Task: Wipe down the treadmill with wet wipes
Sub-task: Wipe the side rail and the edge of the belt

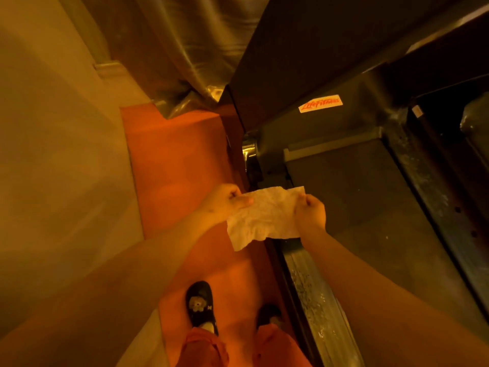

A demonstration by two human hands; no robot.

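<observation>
Below, seen from the head camera, both hands hold a crumpled wet wipe spread between them: the left hand pinches its upper left edge, the right hand grips its right edge. It hangs above the treadmill side rail, beside the orange floor and black shoes.

A: Room beside the treadmill?
B: I see a narrow floor strip along its left side, wall just beyond. Above its belt, open. At its front end, a shiny draped sheet closes the strip.
</observation>
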